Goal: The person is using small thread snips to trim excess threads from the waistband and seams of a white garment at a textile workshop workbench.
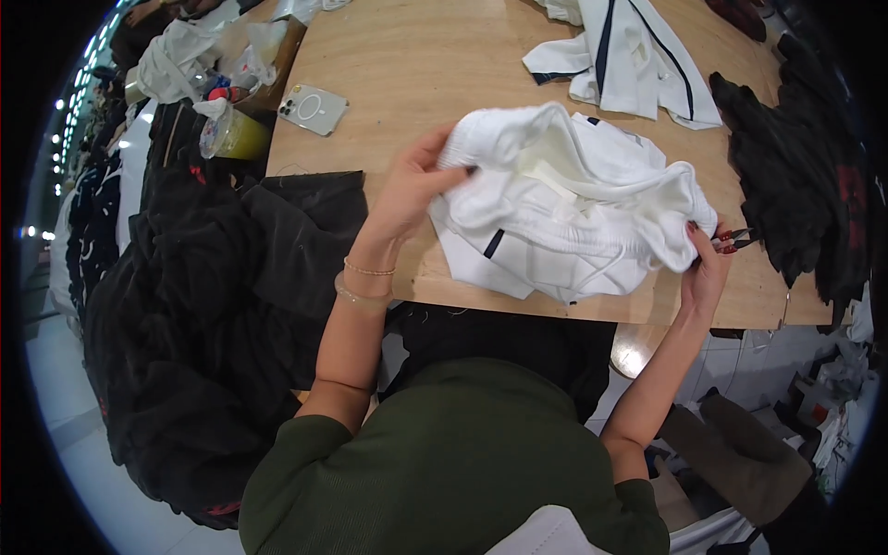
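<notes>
White elastic-waist trousers (pixel 555 231) lie bunched at the table's near edge, their waistband spread into a loop. A pale drawstring hangs at the front of the band, and a dark stripe shows below it. My left hand (pixel 421 180) grips the band's left end, thumb on the near side. At the right end my right hand (pixel 706 264) pinches the band. Small thread snips (pixel 735 241) with dark tips stick out from the right hand, pointing right; how they sit in the fingers is partly hidden.
Another white garment with dark stripes (pixel 638 60) lies at the far side of the wooden table (pixel 398 83). Black garments pile up left (pixel 203 305) and right (pixel 786 176). A phone (pixel 313 109), a yellow drink cup (pixel 236 137) and a cardboard box (pixel 289 46) are far left.
</notes>
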`<state>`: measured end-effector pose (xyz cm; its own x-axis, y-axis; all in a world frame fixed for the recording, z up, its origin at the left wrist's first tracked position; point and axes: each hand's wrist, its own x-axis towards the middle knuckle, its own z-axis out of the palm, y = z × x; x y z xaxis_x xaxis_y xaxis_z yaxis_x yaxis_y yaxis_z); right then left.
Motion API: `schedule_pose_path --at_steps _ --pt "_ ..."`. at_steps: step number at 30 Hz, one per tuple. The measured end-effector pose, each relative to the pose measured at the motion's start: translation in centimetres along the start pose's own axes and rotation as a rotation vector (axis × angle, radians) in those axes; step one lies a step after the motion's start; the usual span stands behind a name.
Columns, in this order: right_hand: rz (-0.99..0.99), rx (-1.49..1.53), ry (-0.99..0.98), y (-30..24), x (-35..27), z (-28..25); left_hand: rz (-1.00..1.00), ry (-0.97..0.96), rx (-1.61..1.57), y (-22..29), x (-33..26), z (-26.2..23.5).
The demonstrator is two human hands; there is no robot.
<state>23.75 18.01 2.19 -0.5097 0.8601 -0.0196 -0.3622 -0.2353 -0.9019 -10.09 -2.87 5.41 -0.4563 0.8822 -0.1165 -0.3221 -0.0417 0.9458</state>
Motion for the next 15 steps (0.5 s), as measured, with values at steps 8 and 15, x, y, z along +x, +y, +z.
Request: schedule_pose_path --at_steps 8,15 --pt "-0.446 -0.874 0.523 -0.8 1.7 -3.1 0.511 0.505 0.935 0.2 2.1 -3.2" --pt "-0.295 -1.088 0.299 -5.3 3.1 5.8 0.029 0.111 0.588 4.0 3.4 4.6"
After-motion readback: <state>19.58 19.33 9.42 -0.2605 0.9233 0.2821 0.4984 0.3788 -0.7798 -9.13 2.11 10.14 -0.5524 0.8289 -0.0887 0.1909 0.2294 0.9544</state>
